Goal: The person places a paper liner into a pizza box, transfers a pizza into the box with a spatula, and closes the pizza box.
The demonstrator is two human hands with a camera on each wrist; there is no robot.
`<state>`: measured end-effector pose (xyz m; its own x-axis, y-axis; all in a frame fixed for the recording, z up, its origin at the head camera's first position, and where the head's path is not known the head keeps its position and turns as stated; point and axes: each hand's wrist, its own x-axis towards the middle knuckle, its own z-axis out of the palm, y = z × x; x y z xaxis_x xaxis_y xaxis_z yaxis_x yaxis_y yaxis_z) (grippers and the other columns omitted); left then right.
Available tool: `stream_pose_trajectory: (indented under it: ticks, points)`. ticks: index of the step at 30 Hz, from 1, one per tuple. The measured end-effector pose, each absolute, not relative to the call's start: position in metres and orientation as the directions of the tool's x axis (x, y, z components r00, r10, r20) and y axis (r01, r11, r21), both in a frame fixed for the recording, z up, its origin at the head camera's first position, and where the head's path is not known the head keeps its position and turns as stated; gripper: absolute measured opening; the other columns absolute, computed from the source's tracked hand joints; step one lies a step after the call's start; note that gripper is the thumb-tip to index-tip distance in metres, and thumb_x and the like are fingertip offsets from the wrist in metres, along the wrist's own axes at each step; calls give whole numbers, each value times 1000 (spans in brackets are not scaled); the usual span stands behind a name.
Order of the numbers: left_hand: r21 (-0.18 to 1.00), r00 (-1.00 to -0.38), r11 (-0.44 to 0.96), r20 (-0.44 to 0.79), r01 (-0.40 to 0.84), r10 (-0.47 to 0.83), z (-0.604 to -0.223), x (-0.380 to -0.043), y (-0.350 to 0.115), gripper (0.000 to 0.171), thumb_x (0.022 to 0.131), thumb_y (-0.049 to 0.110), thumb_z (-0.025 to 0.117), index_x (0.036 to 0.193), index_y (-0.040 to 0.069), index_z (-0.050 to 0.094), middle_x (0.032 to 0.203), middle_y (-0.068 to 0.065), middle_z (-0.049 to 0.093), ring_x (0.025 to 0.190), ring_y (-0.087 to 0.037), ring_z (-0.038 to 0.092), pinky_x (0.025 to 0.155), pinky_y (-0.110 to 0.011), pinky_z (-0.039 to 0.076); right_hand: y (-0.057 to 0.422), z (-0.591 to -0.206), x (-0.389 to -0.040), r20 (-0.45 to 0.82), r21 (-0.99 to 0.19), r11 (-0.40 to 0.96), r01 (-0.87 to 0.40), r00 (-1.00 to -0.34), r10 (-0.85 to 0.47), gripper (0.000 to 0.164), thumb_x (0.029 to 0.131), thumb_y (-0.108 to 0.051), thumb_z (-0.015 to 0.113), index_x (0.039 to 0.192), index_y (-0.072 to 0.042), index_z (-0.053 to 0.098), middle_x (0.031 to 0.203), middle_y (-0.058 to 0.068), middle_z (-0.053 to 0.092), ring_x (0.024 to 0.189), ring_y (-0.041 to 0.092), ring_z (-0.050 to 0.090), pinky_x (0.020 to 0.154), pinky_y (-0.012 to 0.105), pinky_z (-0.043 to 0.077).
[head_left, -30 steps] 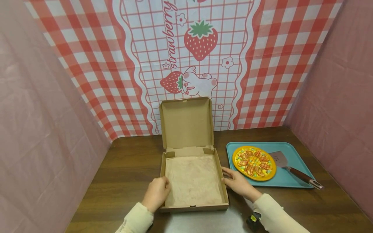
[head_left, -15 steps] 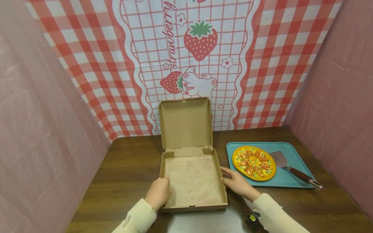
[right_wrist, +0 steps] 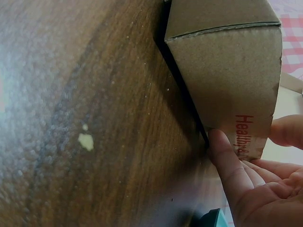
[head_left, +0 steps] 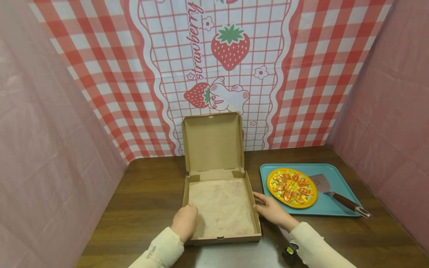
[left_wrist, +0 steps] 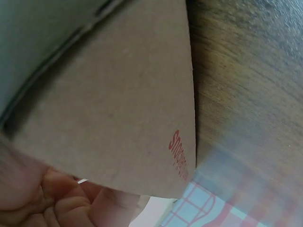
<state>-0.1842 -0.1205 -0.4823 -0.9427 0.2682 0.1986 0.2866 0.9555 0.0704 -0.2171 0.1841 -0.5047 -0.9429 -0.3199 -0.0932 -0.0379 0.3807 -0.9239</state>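
An opened cardboard pizza box (head_left: 214, 143) stands mid-table, its lid upright against the back cloth. A wrinkled tan paper liner (head_left: 222, 204) covers its floor. My left hand (head_left: 185, 222) is over the left part of the box, curled, knuckles up. In the left wrist view, curled fingers (left_wrist: 71, 203) show beyond the box's side wall (left_wrist: 128, 104); their tips are hidden, and nothing shows in them. My right hand (head_left: 273, 212) pinches the right wall, thumb (right_wrist: 286, 131) inside and fingers outside against the printed cardboard.
Right of the box lies a blue tray (head_left: 338, 208) with a toy-like pizza (head_left: 292, 188). A pizza server (head_left: 343, 200) has its blade partly beneath the pizza and its handle over the tray's corner. Pink cloths (head_left: 385, 111) hang at both sides.
My left hand has moved a little right, from the left wall further over the box's inside. The box has shifted slightly left. My right hand keeps its hold on the right wall.
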Motion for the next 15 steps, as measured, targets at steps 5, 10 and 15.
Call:
stream_pose_trajectory:
  ticks: [5,10,15]
  points:
    - [20,-933,955,220,295,283,-484,-184,-119,14,73,-5,66,62,3,63,64,-13,66,57,-29,65,52,-38,55,184,-506,-218,-97,-923,382,-34,-943,-317,56,97,-5,52,148,9,32,146,34,41,126,44,53,85,38,58]
    - [4,-930,955,230,296,287,-485,-184,-118,13,74,-5,67,63,2,65,65,-13,63,57,-29,65,51,-38,55,184,-505,-218,-100,-922,385,-29,-945,-312,56,97,-4,52,148,9,32,146,34,41,126,43,53,85,37,59]
    - [20,-933,954,216,300,289,-484,-184,-119,12,74,-6,66,65,1,64,66,-14,63,58,-30,64,51,-38,55,184,-505,-217,-94,-916,399,-38,-947,-307,56,97,-5,53,147,9,34,146,33,42,127,43,53,87,37,58]
